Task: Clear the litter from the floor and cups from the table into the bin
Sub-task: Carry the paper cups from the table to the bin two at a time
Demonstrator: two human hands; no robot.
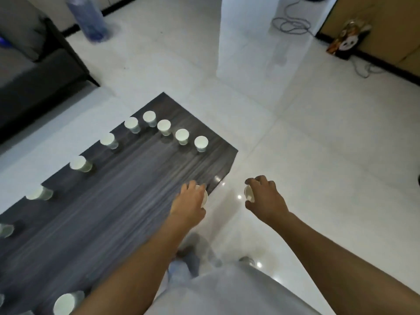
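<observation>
Several white paper cups stand on the dark wood table [127,201], one row along its far left edge [80,163] and another near the far end [181,136]. My left hand [189,202] is over the table's right edge and grips a white cup [205,197] from above. My right hand [264,195] is out past the table, above the floor, and grips another white cup [248,193]. Both cups are mostly hidden under my fingers. No bin is in view.
A dark sofa [34,71] stands at the far left with a blue water bottle [91,19] behind it. A white pillar [252,35] rises ahead. A grey cable [291,25] and a printed bag [347,39] lie by the right wall. The white tiled floor [318,155] is glossy.
</observation>
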